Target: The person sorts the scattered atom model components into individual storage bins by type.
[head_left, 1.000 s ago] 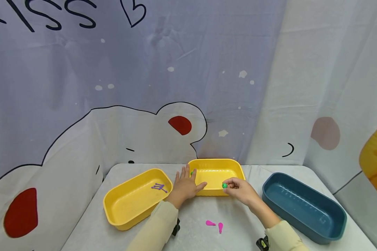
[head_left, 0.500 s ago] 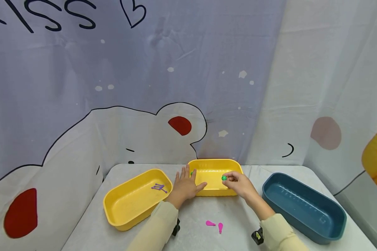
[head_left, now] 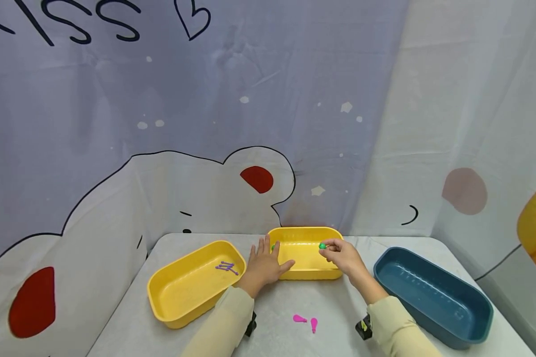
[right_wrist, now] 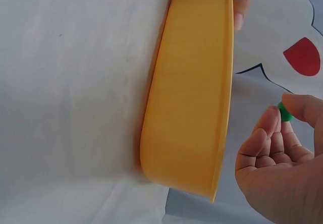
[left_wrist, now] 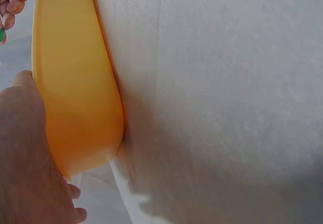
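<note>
Between thumb and fingertips, my right hand (head_left: 347, 258) pinches a small round green piece (head_left: 322, 246) above the right part of the middle yellow tray (head_left: 303, 274). The right wrist view shows the same green piece (right_wrist: 285, 112) at the fingertips, over the rim level. My left hand (head_left: 264, 265) lies with spread, straight fingers across the left end of that tray. Another bit of green (head_left: 273, 246) shows between its fingers, mostly hidden by them. In the left wrist view the left hand (left_wrist: 25, 148) rests along the tray's rim.
A second yellow tray (head_left: 161, 302) stands to the left, with several thin purple sticks (head_left: 226, 267) inside. On the right is a dark blue tray (head_left: 466, 339). Two pink bulb-shaped pieces (head_left: 300, 318) lie on the white table (head_left: 277, 342) in front. A printed cloth hangs behind.
My right hand, still pinching the green piece, has moved away from me, from the middle tray's near rim to above its inside. The left hand has stayed put.
</note>
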The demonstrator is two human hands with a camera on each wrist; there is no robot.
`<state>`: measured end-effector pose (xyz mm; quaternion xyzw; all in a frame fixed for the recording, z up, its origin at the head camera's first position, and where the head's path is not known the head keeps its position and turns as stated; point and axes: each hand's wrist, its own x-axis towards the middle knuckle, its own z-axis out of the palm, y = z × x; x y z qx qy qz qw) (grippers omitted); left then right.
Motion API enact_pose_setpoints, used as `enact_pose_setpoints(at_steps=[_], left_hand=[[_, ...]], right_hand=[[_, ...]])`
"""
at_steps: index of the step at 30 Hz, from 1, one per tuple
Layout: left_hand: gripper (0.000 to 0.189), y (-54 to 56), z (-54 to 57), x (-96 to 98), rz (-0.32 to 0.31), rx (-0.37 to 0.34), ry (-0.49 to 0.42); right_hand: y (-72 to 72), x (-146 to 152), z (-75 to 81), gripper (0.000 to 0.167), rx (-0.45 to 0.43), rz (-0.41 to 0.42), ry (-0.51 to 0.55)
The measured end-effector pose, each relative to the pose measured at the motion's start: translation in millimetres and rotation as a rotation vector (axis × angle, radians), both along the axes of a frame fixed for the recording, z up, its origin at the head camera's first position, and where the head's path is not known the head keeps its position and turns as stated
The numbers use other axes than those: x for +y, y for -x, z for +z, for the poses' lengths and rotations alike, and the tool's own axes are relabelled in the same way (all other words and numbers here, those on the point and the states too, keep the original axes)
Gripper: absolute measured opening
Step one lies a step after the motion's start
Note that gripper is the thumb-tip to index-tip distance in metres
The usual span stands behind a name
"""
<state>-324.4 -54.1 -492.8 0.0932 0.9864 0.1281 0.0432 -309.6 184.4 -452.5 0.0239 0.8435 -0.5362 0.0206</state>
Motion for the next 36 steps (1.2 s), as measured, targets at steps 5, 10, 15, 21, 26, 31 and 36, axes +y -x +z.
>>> enact_pose_setpoints(at_steps=[5, 10, 15, 21, 26, 31, 36], left_hand=[[0.091, -0.6, 0.9, -0.4, -0.005, 0.001, 0.002], [0.090, -0.2, -0.1, -1.4, -0.006, 0.009, -0.006], [0.091, 1.0, -1.8, -1.6, -0.003, 0.010, -0.001], [0.092, 2.4, -3.5, -0.2, -0.006, 0.012, 0.006], [0.092, 3.2, -3.7, -0.4, -0.005, 0.013, 0.008], [0.091, 2.7, -1.6, -0.2, -0.008, 0.012, 0.007], [0.090, 1.2, 0.5, -0.1, -0.006, 0.009, -0.006]], right_hand=[[3.6, 1, 1.3, 0.030, 0.003, 0.000, -0.008], [7.3, 1, 1.0, 0.031, -0.006, 0.001, -0.019], [12.4, 2, -0.4, 0.032, -0.008, -0.011, -0.029], [19.2, 6, -2.5, 0.031, -0.035, -0.029, -0.037], [24.2, 8, -4.0, 0.030, -0.048, -0.038, -0.032], [26.4, 11, -6.0, 0.033, -0.054, -0.037, -0.022], [28.4, 11, -6.6, 0.034, -0.056, -0.047, -0.023]])
